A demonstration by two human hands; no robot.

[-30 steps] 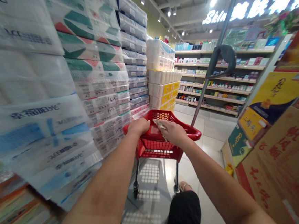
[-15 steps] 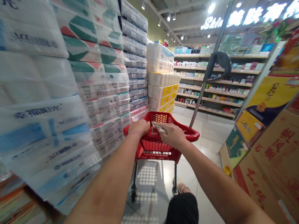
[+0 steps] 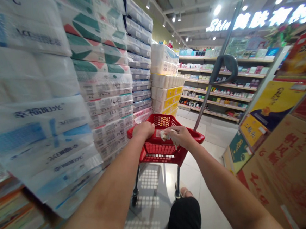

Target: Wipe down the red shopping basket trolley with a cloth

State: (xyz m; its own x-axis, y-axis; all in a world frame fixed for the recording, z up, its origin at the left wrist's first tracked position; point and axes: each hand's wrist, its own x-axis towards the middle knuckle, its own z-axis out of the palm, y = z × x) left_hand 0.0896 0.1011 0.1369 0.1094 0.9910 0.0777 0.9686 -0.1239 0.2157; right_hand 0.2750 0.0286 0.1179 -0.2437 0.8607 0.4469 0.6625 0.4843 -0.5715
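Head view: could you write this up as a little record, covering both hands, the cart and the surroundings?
Left hand: closed over the rim of the red cart
Right hand: holding a crumpled pale cloth at the same rim
Cart build: latticed basket on legs
Person's left: stacked wrapped packs
Person's right: stacked boxes
Beyond the cart: slanted pole with a grey handle
Background: shelves of small products, lit sign above

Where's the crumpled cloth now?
In the head view, just right of centre: the crumpled cloth is in the right hand, at the red cart's near rim.
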